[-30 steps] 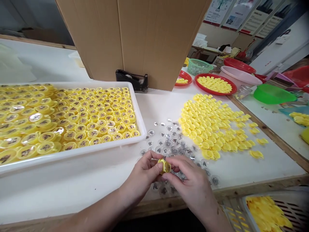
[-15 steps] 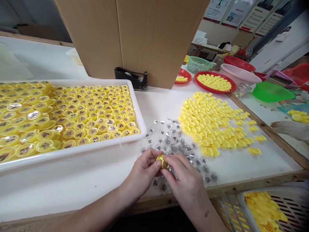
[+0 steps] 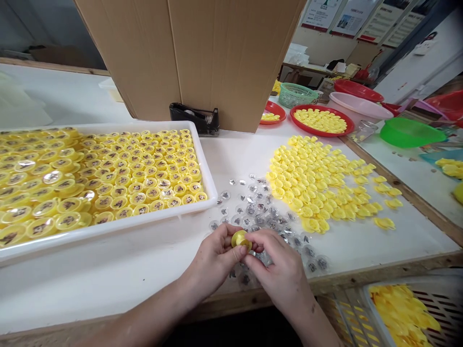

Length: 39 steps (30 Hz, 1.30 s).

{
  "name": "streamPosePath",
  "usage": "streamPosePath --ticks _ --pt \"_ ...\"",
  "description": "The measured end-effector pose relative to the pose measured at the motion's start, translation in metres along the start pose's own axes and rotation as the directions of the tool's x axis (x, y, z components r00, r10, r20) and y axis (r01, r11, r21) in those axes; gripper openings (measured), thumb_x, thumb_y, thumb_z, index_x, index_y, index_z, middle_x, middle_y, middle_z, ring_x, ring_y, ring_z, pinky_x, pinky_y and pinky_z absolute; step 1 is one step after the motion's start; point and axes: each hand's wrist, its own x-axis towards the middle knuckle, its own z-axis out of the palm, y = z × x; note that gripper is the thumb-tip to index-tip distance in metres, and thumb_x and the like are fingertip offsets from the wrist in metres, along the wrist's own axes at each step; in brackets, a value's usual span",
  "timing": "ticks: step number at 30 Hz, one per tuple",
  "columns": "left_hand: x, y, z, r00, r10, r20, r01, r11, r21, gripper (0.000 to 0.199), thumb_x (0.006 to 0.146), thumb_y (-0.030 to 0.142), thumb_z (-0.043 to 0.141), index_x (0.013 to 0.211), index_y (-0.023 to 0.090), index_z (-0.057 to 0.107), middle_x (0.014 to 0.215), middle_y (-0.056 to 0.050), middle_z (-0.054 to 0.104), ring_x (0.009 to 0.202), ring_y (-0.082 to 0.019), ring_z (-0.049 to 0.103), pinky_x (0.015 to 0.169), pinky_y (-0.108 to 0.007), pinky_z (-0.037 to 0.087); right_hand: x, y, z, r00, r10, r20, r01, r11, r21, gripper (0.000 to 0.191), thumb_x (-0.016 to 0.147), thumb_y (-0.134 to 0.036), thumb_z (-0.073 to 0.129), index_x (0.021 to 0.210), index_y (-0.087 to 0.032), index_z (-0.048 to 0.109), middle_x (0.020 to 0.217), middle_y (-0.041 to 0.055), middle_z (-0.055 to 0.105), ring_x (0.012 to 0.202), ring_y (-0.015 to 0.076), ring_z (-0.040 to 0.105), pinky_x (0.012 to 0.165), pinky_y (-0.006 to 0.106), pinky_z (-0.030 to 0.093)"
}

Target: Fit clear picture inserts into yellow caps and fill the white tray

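Note:
A small yellow round piece [image 3: 240, 238] is pinched between the thumb and fingers of my left hand [image 3: 211, 260], above the table's front edge. My right hand [image 3: 280, 260] closes its thumb and fingertips on the right side of the same piece. Below and behind both hands lie many clear discs with dark printed figures [image 3: 258, 219]. To their right spreads a large heap of yellow pieces [image 3: 307, 178]. The white tray [image 3: 144, 219] on the left holds rows of yellow pieces with pictures on top, stacked higher at its left end.
Behind the tray stand a tall cardboard box [image 3: 202, 58] and a black tape dispenser [image 3: 195, 119]. At the back right are a red plate [image 3: 304, 130] of yellow pieces, a green basket [image 3: 294, 95] and a green bowl [image 3: 408, 133]. A crate [image 3: 378, 308] sits below the table edge.
The yellow piece has turned in my fingers and shows more of its broad round face. My fingers have shifted slightly around it. The camera view has moved a little.

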Motion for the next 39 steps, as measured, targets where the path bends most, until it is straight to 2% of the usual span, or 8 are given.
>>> streamPosePath --ticks 4,8,16,21,30,35,37,39 --pt "0.000 -0.006 -0.005 0.993 0.105 -0.053 -0.090 0.969 0.231 0.031 0.082 0.032 0.063 0.111 0.021 0.058 0.104 -0.007 0.065 0.096 -0.021 0.060 0.086 -0.034 0.046 -0.003 0.008 -0.007 0.990 0.118 0.083 -0.130 0.979 0.156 0.020 0.082 -0.013 0.060 0.100 -0.023 0.061 0.091 0.0019 0.063 0.079 0.0147 0.060 0.071 0.027 0.051" --pt "-0.001 -0.005 -0.007 0.987 0.140 -0.085 -0.089 0.892 0.443 0.036 0.082 0.035 0.063 0.115 0.023 0.061 0.108 -0.007 0.066 0.099 -0.022 0.060 0.089 -0.034 0.046 -0.009 0.015 -0.003 0.956 0.269 0.116 -0.292 0.906 0.306 0.011 0.084 -0.020 0.060 0.095 -0.022 0.062 0.084 0.0011 0.064 0.074 0.0148 0.062 0.069 0.028 0.051" --pt "-0.003 -0.002 -0.005 0.986 0.137 -0.094 -0.086 0.905 0.417 0.024 0.082 0.029 0.061 0.105 0.021 0.060 0.098 -0.006 0.068 0.089 -0.021 0.063 0.079 -0.031 0.049 -0.011 0.020 0.003 0.889 0.431 0.156 -0.438 0.700 0.564 0.028 0.080 -0.027 0.064 0.107 -0.022 0.058 0.091 0.0034 0.065 0.084 0.0171 0.063 0.073 0.030 0.054" --pt "-0.004 -0.004 -0.004 0.982 0.159 -0.101 -0.101 0.896 0.433 0.022 0.081 0.026 0.063 0.102 0.022 0.064 0.098 -0.006 0.068 0.091 -0.021 0.062 0.081 -0.031 0.048 -0.012 0.021 0.003 0.904 0.384 0.189 -0.422 0.726 0.542 0.020 0.081 -0.028 0.064 0.099 -0.020 0.063 0.093 0.0049 0.067 0.085 0.0183 0.064 0.077 0.032 0.054" --pt "-0.003 0.005 -0.007 0.984 0.133 -0.122 -0.049 0.846 0.530 0.017 0.080 0.029 0.063 0.093 0.018 0.064 0.085 -0.005 0.066 0.077 -0.019 0.060 0.069 -0.028 0.046 -0.010 0.015 0.014 0.926 0.354 0.129 -0.368 0.774 0.516 0.012 0.084 -0.028 0.059 0.091 -0.020 0.064 0.086 0.0038 0.067 0.077 0.0166 0.063 0.071 0.028 0.053" --pt "0.002 -0.005 -0.004 0.986 0.132 -0.105 -0.086 0.929 0.360 0.028 0.078 0.034 0.064 0.099 0.015 0.064 0.088 -0.008 0.067 0.081 -0.020 0.059 0.073 -0.029 0.047 -0.011 0.025 0.010 0.863 0.488 0.130 -0.486 0.732 0.477 0.022 0.078 -0.038 0.065 0.091 -0.020 0.067 0.084 0.0050 0.070 0.075 0.0196 0.065 0.068 0.027 0.055" --pt "0.006 -0.007 -0.005 0.981 0.155 -0.115 -0.097 0.911 0.402 0.044 0.074 0.041 0.068 0.110 0.016 0.063 0.091 -0.009 0.066 0.077 -0.019 0.059 0.069 -0.029 0.047 -0.009 0.031 0.009 0.828 0.541 0.144 -0.531 0.675 0.512 0.027 0.071 -0.041 0.071 0.088 -0.021 0.069 0.082 0.0052 0.071 0.072 0.0211 0.066 0.064 0.026 0.056" --pt "0.010 -0.006 -0.007 0.969 0.213 -0.126 -0.115 0.838 0.533 0.068 0.061 0.048 0.076 0.120 0.018 0.059 0.093 -0.010 0.064 0.069 -0.018 0.056 0.064 -0.030 0.047 -0.005 0.033 0.010 0.779 0.608 0.152 -0.568 0.583 0.581 0.031 0.063 -0.044 0.075 0.084 -0.021 0.070 0.075 0.0052 0.071 0.063 0.0213 0.066 0.057 0.025 0.056"
